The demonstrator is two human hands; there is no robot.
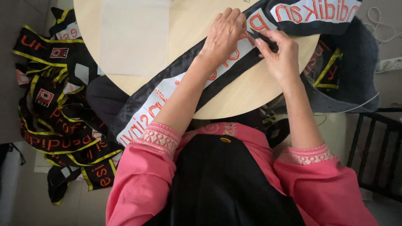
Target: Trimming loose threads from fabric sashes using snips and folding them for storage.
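A long black sash [234, 71] with a white strip bearing orange letters lies diagonally across a round pale wooden table [188, 25]. My left hand [224, 35] lies flat on the sash, fingers together, pressing the white strip down. My right hand [278, 56] pinches a small dark tool [260, 37], likely scissors, at the strip's edge, right beside my left fingers. The sash runs off the near table edge towards my lap and continues past the far right edge.
A sheet of translucent white paper [134, 37] lies on the table's left part. A heap of black sashes with yellow trim and orange letters [58, 109] covers the floor at left. More sashes sit in a dark bag [356, 62] at right. A black chair [377, 150] stands at right.
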